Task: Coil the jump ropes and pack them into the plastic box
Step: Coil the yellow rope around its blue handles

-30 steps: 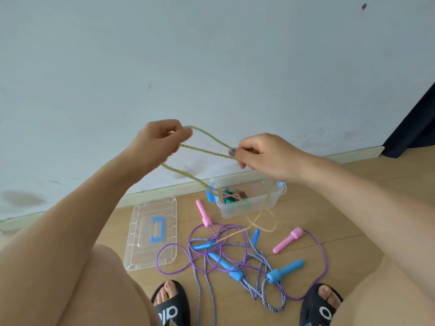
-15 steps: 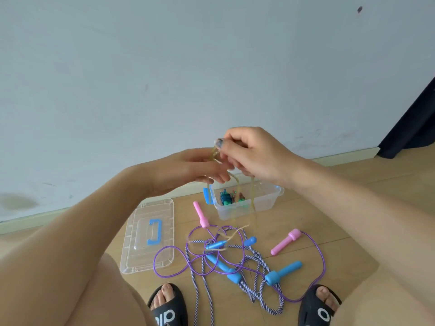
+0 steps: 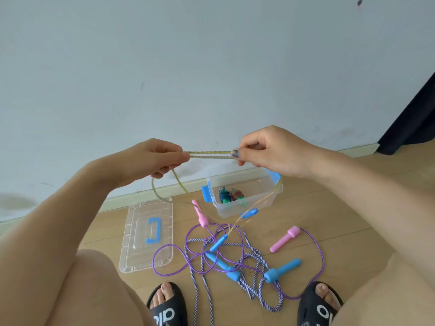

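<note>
The left hand [image 3: 156, 158] and the right hand [image 3: 266, 150] are raised in front of the wall, each with fingers curled round the yellow-green jump rope [image 3: 209, 154]. Two strands of it run taut and side by side between them. From the left hand a loop hangs down; from the right hand the rope drops past the plastic box [image 3: 244, 196] toward two small blue handles [image 3: 250, 213] — one hangs in front of the box, the other lies lower among the ropes.

The clear box sits on the wooden floor [image 3: 317, 208] near the skirting, open, with blue latches. Inside lie two coiled bundles [image 3: 230, 196], one bluish, one reddish-brown, side by side. Its lid [image 3: 146, 234], clear with a blue handle, lies flat to the left.

In front of the box — a tangle: a purple rope [image 3: 322, 260] with pink handles and a striped rope [image 3: 254, 255] with blue handles.
</note>
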Tool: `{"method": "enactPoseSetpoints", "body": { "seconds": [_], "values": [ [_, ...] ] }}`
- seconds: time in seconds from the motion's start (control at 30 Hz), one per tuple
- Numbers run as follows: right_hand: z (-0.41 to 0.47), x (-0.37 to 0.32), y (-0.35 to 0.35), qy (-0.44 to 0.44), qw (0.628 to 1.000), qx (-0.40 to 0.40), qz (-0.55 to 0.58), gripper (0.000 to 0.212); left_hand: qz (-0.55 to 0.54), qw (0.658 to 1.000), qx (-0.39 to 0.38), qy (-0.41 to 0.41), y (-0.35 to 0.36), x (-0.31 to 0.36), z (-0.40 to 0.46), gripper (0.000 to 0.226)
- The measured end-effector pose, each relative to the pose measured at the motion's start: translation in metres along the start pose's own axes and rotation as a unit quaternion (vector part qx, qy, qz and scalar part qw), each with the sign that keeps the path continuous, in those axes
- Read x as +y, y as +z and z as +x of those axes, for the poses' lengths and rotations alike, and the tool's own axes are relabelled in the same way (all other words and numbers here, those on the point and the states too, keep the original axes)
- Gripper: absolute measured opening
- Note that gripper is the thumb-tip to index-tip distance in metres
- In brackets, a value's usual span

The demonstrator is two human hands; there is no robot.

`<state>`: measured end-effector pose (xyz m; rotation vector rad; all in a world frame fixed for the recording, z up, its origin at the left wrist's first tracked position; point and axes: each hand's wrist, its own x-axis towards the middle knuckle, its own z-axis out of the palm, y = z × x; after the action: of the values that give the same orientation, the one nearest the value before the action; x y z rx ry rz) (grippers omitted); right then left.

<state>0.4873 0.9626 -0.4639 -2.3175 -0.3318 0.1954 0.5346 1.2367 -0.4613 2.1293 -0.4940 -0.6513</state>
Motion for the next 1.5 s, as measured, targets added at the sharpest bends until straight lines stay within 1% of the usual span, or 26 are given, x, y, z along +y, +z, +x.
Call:
{"method": "enactPoseSetpoints", "body": {
  "seconds": [0.1,0.2,0.27,0.33,0.4,0.43,0.5,0.53,0.6,0.63,0.7,0.77,0.83,0.9,0.97,1.03,1.17,1.23,1.37,1.5],
  "values": [
    [0.002,0.000,0.001,0.001,1.000,-0.007,-0.003,0.026,0.000,1.000,0.011,0.005,-0.002,-0.002,0.001,0.045],
    [0.001,0.003,-0.005,0.006,1.000,-0.004,-0.011,0.027,0.023,0.999,0.037,-0.016,-0.010,-0.009,0.002,0.046],
    [-0.002,0.007,-0.011,0.017,1.000,0.004,-0.013,0.027,0.085,0.993,0.073,-0.043,-0.018,-0.020,0.002,0.038],
    [-0.005,0.010,-0.016,0.022,1.000,0.015,-0.005,0.028,0.153,0.978,0.117,-0.081,-0.026,-0.031,0.003,0.035],
    [-0.005,0.010,-0.016,0.021,0.999,0.028,0.011,0.029,0.201,0.963,0.135,-0.118,-0.029,-0.038,0.004,0.032],
    [-0.005,0.008,-0.015,0.019,0.999,0.035,0.023,0.029,0.224,0.957,0.124,-0.135,-0.029,-0.039,0.004,0.032],
    [-0.003,0.003,-0.011,0.014,0.997,0.046,0.065,0.030,0.261,0.950,0.065,-0.159,-0.022,-0.038,0.005,0.033],
    [-0.002,0.000,-0.009,0.015,0.994,0.050,0.093,0.031,0.262,0.951,0.035,-0.162,-0.017,-0.036,0.006,0.036],
    [0.000,-0.006,-0.005,0.015,0.989,0.055,0.138,0.031,0.222,0.963,-0.013,-0.153,-0.005,-0.028,0.007,0.040],
    [0.001,-0.008,-0.004,0.015,0.987,0.054,0.148,0.031,0.192,0.971,-0.029,-0.141,0.000,-0.024,0.008,0.038],
    [0.002,-0.012,0.001,0.011,0.987,0.046,0.156,0.031,0.129,0.985,-0.046,-0.105,0.009,-0.013,0.008,0.032],
    [0.002,-0.015,0.006,0.009,0.986,0.041,0.160,0.031,0.033,0.997,-0.053,-0.048,0.017,-0.001,0.006,0.029],
    [0.002,-0.018,0.010,0.004,0.987,0.039,0.158,0.031,-0.076,0.996,-0.053,0.002,0.025,0.009,0.005,0.028],
    [0.003,-0.021,0.014,-0.003,0.987,0.032,0.155,0.030,-0.134,0.989,-0.048,0.038,0.031,0.017,0.006,0.025],
    [0.004,-0.021,0.015,-0.004,0.988,0.024,0.155,0.030,-0.131,0.989,-0.025,0.063,0.034,0.022,0.010,0.025],
    [0.004,-0.019,0.015,-0.002,0.990,0.012,0.141,0.029,-0.101,0.993,-0.006,0.064,0.032,0.022,0.012,0.024],
    [0.001,-0.015,0.016,-0.014,0.998,-0.005,0.057,0.027,-0.040,0.998,-0.014,0.051,0.022,0.017,0.007,0.027],
    [0.000,-0.013,0.014,-0.016,0.999,-0.007,0.038,0.028,-0.026,0.999,-0.020,0.043,0.019,0.017,0.004,0.030],
    [0.001,-0.010,0.011,-0.009,0.999,-0.018,0.040,0.029,-0.023,0.999,-0.020,0.032,0.014,0.015,0.002,0.033],
    [0.000,-0.005,0.005,0.011,0.997,-0.019,0.070,0.031,-0.026,1.000,0.007,0.005,0.004,0.006,0.000,0.033]
  ]
}}
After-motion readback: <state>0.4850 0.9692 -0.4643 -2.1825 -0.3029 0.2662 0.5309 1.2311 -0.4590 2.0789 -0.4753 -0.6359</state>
